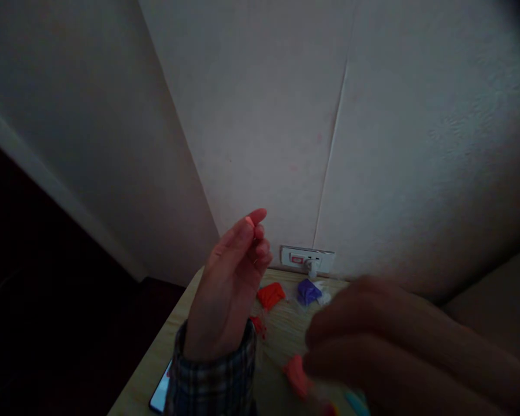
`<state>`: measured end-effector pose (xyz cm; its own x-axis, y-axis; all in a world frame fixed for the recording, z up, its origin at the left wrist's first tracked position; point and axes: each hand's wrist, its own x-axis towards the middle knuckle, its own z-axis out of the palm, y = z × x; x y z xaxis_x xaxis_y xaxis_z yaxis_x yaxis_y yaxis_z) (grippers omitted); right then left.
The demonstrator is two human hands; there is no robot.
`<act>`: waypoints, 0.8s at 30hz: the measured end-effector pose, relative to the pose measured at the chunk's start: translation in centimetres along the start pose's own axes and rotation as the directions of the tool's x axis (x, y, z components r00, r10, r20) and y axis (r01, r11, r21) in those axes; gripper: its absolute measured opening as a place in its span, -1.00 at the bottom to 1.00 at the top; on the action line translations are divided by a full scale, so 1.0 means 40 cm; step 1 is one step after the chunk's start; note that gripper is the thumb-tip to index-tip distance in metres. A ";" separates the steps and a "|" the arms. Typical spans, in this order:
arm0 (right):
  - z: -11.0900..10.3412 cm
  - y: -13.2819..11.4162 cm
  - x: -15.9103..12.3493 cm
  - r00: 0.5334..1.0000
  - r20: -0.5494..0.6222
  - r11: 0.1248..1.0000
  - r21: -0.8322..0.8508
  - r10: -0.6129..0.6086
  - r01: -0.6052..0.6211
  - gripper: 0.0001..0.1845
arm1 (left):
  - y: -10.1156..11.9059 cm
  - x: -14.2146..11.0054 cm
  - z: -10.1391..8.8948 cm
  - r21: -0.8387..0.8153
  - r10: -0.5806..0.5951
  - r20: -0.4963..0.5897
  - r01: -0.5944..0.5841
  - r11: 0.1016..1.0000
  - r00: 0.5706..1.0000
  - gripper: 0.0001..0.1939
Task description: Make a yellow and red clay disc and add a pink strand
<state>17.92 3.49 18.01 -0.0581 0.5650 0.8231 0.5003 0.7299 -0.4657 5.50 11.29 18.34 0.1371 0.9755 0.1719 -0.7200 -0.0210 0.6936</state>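
Note:
My left hand (pixel 229 277) is raised above the small table, its thumb and index finger pinching a small pink piece of modelling clay (pixel 249 221). The other fingers curl loosely below. Close to the camera at the lower right, my right hand (pixel 398 341) is large, dark and blurred; whether its fingers hold anything does not show. Beneath it lies a coral lump of clay (pixel 297 377), partly covered by the hand. Farther back on the table are an orange-red clay packet (pixel 271 295) and a purple one (pixel 308 292), with white material beside the purple.
The pale wooden table (pixel 179 326) stands against a light wall. A phone (pixel 159 394) lies near its left edge, partly behind my sleeve. Low on the wall, a socket panel (pixel 301 258) has a white plug (pixel 313 267) in it. Red bits (pixel 259 326) lie beside my left wrist.

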 end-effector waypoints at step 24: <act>0.194 0.351 -0.256 0.746 0.231 0.512 0.600 0.625 -0.615 -0.78 | -0.264 0.059 -0.290 0.551 -0.489 0.168 0.330 0.767 0.856 -0.50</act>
<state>18.84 10.95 0.51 0.0697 0.9663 0.2479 -0.2262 0.2573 -0.9395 5.54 16.34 3.31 0.5839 0.8084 -0.0745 -0.1320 0.1850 0.9738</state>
